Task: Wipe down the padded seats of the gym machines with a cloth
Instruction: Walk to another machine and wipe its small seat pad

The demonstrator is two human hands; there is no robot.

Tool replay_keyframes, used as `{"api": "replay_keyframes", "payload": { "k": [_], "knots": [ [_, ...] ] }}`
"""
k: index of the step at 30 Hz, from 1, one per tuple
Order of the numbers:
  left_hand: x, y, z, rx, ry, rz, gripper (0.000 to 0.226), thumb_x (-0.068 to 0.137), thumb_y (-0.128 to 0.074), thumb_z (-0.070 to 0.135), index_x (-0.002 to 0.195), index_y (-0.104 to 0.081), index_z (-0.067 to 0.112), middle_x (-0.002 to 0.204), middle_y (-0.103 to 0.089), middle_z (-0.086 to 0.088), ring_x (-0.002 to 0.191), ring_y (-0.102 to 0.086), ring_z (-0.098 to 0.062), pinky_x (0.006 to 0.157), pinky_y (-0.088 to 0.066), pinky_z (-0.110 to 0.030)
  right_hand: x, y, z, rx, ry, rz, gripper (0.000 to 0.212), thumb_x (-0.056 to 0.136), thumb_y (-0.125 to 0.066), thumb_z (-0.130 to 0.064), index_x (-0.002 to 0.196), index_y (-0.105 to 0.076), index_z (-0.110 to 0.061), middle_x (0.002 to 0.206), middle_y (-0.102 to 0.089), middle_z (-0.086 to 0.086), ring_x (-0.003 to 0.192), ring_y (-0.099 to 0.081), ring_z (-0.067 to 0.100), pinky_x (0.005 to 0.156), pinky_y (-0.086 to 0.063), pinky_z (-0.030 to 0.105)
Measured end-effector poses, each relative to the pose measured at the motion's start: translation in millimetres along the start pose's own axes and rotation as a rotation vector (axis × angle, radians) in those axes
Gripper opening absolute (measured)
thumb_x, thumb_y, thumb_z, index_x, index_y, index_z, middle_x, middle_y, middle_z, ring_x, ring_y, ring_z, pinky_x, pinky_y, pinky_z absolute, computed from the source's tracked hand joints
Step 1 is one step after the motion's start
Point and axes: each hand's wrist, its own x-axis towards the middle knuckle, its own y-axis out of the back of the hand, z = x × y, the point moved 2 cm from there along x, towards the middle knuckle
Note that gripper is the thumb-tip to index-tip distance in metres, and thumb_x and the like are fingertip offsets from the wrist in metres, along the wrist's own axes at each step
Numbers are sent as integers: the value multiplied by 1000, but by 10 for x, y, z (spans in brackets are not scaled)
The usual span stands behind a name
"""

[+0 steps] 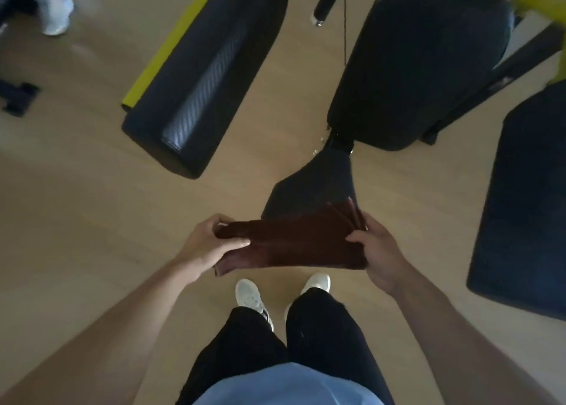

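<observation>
Cloth [294,242], one, gripped by two hands above three seats

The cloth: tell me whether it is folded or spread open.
Folded: the cloth shows stacked layered edges by the right hand; left hand grips the other end.

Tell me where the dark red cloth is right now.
In the head view, the dark red folded cloth is low and centre, stretched between the left hand and right hand, over the near black padded seat.
</observation>
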Motion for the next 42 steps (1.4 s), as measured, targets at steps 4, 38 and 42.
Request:
{"api": "replay_keyframes", "payload": {
  "k": [4, 38, 42],
  "knots": [
    [477, -224, 354, 13, -120, 26, 44, 74, -84, 12, 110, -64, 27, 102, -72, 7, 93, -70, -17, 66, -53, -22, 235, 106, 230, 23, 3, 174, 54, 87, -49, 16, 125, -64, -20, 101, -73, 3, 80, -71, 12, 63, -55, 25],
    [2797, -1622, 476, 728, -499, -10, 55, 104, -35, 45, 156, -21, 39, 149, -51, 3, 130, -53, -28, 102, -45, -41, 2931, -414, 516, -1198, 548, 219, 66, 105, -30, -53, 162, -3, -36, 170, 13, -11, 155, 23, 23, 125, 15, 49],
    [2643, -1532, 332, 644, -605, 126, 45, 103, -41, 31, 148, -43, 34, 127, -68, 1, 105, -66, -27, 83, -52, -38, 2790, -600, 599, -1152, 573, 217, 68, 104, -33, -48, 163, -4, -32, 171, 14, -6, 155, 22, 24, 125, 14, 47]
  ]
}}
